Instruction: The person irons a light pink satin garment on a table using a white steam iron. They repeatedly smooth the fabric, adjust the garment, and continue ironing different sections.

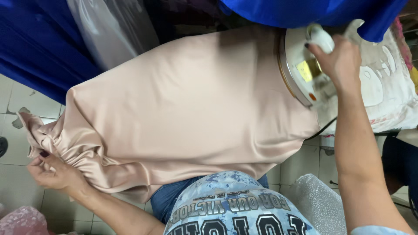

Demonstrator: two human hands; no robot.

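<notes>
Nearest, the left hand (54,172) keeps a clenched grip on the bunched end of the beige cloth (183,113), pulling it taut. Beyond, most of the cloth looks smooth already; at its far end, the right hand (337,61) grasps the iron (302,69).

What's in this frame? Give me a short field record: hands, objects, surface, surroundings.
left hand: grips the bunched edge of the beige satin fabric
right hand: holds the handle of the white iron
iron position: on the fabric's far end
surface: padded board with a patterned cover
surroundings: blue cloth, tiled floor
</notes>
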